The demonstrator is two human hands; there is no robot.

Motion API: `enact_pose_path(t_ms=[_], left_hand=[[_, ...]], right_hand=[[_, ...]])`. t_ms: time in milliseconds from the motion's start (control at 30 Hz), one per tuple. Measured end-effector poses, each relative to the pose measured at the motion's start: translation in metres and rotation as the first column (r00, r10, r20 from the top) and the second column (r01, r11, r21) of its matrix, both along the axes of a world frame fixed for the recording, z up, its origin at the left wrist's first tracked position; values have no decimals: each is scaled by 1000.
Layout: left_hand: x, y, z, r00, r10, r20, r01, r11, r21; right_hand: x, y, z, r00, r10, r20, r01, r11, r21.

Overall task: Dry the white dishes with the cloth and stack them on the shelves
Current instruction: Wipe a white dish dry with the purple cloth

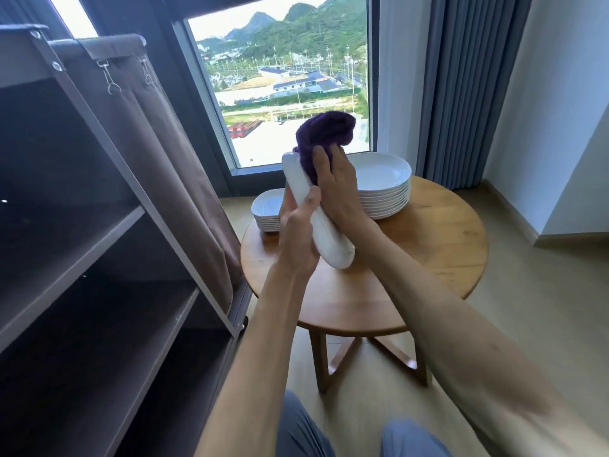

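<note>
My left hand (pixel 298 232) grips a white plate (pixel 324 232) by its rim and holds it on edge above the round wooden table (pixel 428 258). My right hand (pixel 334 183) presses a purple cloth (pixel 324 135) against the plate's far face. Behind the hands stands a tall stack of large white plates (pixel 385 189). A lower stack of small white dishes (pixel 267 211) sits at the table's left edge. The dark shelves (pixel 99 245) are on the left, with nothing visible on them.
A brown fabric cover (pixel 171 153) hangs clipped to the shelf frame beside the table. A large window (pixel 286 77) is behind the table, with grey curtains (pixel 468 87) to its right. My knees (pixel 329 430) show at the bottom edge.
</note>
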State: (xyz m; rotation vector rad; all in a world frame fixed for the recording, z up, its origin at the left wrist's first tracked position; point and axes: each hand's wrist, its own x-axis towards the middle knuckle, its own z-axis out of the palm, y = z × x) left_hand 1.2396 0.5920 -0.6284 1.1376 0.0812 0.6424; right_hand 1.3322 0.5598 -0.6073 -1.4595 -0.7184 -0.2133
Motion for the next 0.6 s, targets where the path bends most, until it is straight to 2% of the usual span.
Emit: enact_pose_path(t_ms=[167,267,333,400,467,533,600], left_hand=[[-6,2,-3,999,18,37,-12,988,-156],[2,9,5,993,115,-36,-121,949,-292],[8,21,8,975,205,-87,-222,923,-314],[9,30,5,946,300,-120,-320,921,-223],[8,35,2,917,369,-150,-386,917,-103],[9,38,1,878,448,-171,-449,893,32],[6,37,1,842,522,-138,-466,832,302]], right_hand=[[18,-4,-13,1000,13,-19,-16,990,-141],[7,-17,-40,998,41,-56,-51,979,-195],[-13,-28,-63,994,99,-50,-105,983,-148],[-28,-40,-81,988,144,-53,-149,983,-108],[-27,-46,-91,988,138,-75,-147,980,-135],[-16,-49,-94,992,27,-126,-55,972,-228],[-4,-51,-98,975,-104,-196,33,941,-336]])
